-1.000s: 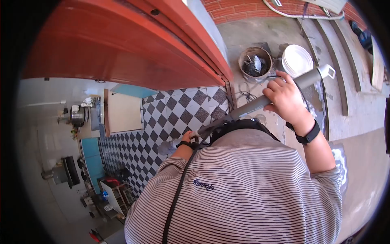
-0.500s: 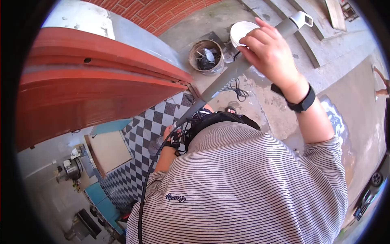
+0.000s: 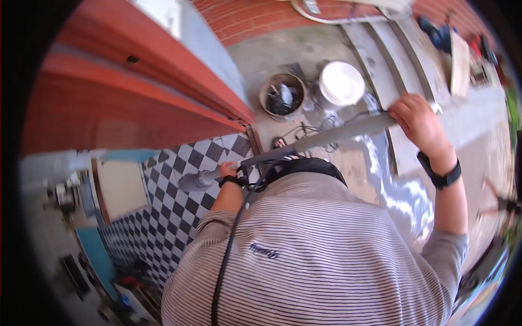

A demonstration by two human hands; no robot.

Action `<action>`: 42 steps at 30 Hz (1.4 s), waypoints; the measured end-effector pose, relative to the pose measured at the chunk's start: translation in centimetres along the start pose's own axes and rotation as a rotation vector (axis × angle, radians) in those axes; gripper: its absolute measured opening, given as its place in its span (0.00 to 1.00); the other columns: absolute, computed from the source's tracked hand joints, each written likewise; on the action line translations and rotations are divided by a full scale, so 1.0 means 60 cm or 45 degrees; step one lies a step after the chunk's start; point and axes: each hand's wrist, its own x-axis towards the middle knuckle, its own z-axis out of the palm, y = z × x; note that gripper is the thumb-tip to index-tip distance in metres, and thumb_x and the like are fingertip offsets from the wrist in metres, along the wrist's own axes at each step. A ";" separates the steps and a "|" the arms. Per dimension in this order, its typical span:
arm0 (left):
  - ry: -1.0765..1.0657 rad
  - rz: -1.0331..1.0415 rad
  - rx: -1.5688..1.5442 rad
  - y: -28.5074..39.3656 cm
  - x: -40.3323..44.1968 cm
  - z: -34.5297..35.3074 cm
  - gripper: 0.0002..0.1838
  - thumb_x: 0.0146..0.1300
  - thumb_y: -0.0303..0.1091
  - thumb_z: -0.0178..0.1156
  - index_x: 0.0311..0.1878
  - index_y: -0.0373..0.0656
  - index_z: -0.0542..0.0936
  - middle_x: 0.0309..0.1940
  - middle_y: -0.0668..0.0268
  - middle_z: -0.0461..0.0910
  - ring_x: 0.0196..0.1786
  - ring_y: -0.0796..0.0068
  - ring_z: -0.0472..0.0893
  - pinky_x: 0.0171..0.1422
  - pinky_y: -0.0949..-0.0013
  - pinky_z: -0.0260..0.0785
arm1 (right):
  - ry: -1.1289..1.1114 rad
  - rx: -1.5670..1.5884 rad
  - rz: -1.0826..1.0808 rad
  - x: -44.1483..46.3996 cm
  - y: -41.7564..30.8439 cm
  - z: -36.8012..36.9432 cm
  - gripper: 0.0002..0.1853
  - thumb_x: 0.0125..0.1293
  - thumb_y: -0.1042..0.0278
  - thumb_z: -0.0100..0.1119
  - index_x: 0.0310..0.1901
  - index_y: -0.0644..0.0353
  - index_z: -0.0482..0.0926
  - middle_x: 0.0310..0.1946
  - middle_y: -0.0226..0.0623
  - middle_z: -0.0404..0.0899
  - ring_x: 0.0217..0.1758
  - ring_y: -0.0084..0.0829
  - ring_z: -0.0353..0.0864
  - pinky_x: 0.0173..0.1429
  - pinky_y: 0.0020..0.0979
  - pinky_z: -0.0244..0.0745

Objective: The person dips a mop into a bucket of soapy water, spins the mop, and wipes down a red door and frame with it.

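Note:
A long grey pole [image 3: 348, 131] lies slantwise across the front of my body, thick at its right part and thinner toward the left. My right hand [image 3: 417, 119] is curled over the thick part near its pale end. Near the other end, my left hand [image 3: 228, 170] is closed round the thin part. Beyond the left hand, a grey bell-shaped end piece [image 3: 196, 182] hangs over the checkered floor; blur hides its detail. Dark cords [image 3: 272, 165] cross the pole near my waist.
A red door [image 3: 130, 103] stands at left, beside the checkered tile floor [image 3: 179, 217]. Ahead are a rusty bucket [image 3: 272, 111] with dark refuse, a white bucket [image 3: 341, 84] and concrete steps [image 3: 375, 60]. Wet ground [image 3: 397, 185] shines at right. Another person's limbs [image 3: 495, 201] show at far right.
My right hand, fingers loosely raised over the pole before, has moved right and down and closed over its end. The pole lies flatter, and its left end has come into clearer view.

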 end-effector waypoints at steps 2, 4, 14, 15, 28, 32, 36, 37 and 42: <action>0.156 -0.037 0.013 0.009 0.002 0.012 0.05 0.50 0.26 0.58 0.27 0.39 0.71 0.22 0.65 0.75 0.25 0.73 0.74 0.32 0.68 0.69 | -0.106 0.057 0.100 0.043 0.026 0.007 0.04 0.55 0.76 0.54 0.33 0.61 0.74 0.28 0.40 0.73 0.36 0.44 0.73 0.41 0.37 0.70; 0.285 -0.019 0.266 -0.023 0.047 0.016 0.07 0.50 0.28 0.59 0.28 0.38 0.70 0.23 0.66 0.75 0.25 0.72 0.74 0.32 0.67 0.68 | -0.059 0.046 0.114 0.092 0.067 0.012 0.05 0.55 0.78 0.53 0.34 0.62 0.74 0.29 0.42 0.74 0.35 0.45 0.74 0.39 0.36 0.71; 0.401 -0.146 0.260 -0.008 0.041 0.105 0.15 0.50 0.41 0.64 0.30 0.39 0.74 0.24 0.61 0.78 0.31 0.63 0.79 0.38 0.61 0.71 | 0.067 -0.155 0.076 0.158 0.359 -0.067 0.14 0.68 0.69 0.44 0.50 0.63 0.75 0.47 0.44 0.77 0.52 0.36 0.75 0.56 0.33 0.67; 0.444 -0.076 0.801 0.008 0.024 0.134 0.15 0.50 0.41 0.64 0.29 0.39 0.75 0.24 0.61 0.78 0.32 0.63 0.79 0.39 0.63 0.71 | 0.178 -0.214 -0.007 0.163 0.353 -0.097 0.16 0.68 0.64 0.46 0.51 0.62 0.75 0.52 0.44 0.74 0.57 0.38 0.71 0.59 0.35 0.64; 0.576 -0.306 -1.475 -0.211 -0.087 0.543 0.09 0.56 0.32 0.45 0.23 0.40 0.68 0.22 0.58 0.72 0.26 0.63 0.74 0.41 0.60 0.73 | -0.105 -0.385 -0.050 -0.100 0.519 0.051 0.15 0.32 0.68 0.69 0.22 0.57 0.71 0.22 0.35 0.72 0.32 0.38 0.72 0.44 0.38 0.64; 0.569 -0.253 -1.553 -0.179 -0.124 0.581 0.09 0.56 0.32 0.43 0.23 0.41 0.66 0.22 0.59 0.69 0.26 0.64 0.72 0.42 0.62 0.73 | 0.079 -0.333 -0.089 -0.169 0.553 0.034 0.14 0.33 0.73 0.65 0.24 0.57 0.70 0.22 0.37 0.70 0.32 0.39 0.70 0.45 0.39 0.65; 0.486 0.177 -0.848 -0.058 -0.159 0.598 0.11 0.63 0.39 0.45 0.26 0.45 0.66 0.20 0.66 0.68 0.23 0.71 0.70 0.27 0.66 0.66 | 0.292 -0.330 0.021 -0.231 0.589 0.053 0.13 0.36 0.75 0.61 0.26 0.58 0.68 0.22 0.37 0.67 0.32 0.39 0.70 0.47 0.39 0.66; 0.417 0.268 -0.780 -0.015 -0.165 0.598 0.11 0.62 0.39 0.46 0.26 0.46 0.66 0.19 0.67 0.67 0.22 0.72 0.70 0.26 0.67 0.65 | 0.328 -0.354 0.059 -0.246 0.597 0.059 0.13 0.36 0.75 0.59 0.27 0.58 0.69 0.23 0.36 0.68 0.33 0.38 0.71 0.48 0.39 0.67; 0.099 0.359 -1.126 0.216 -0.188 0.617 0.17 0.61 0.43 0.52 0.17 0.53 0.64 0.11 0.73 0.63 0.16 0.76 0.66 0.22 0.68 0.62 | 0.513 -0.505 0.319 -0.328 0.670 0.101 0.10 0.57 0.61 0.61 0.35 0.56 0.75 0.31 0.34 0.76 0.41 0.34 0.75 0.50 0.34 0.67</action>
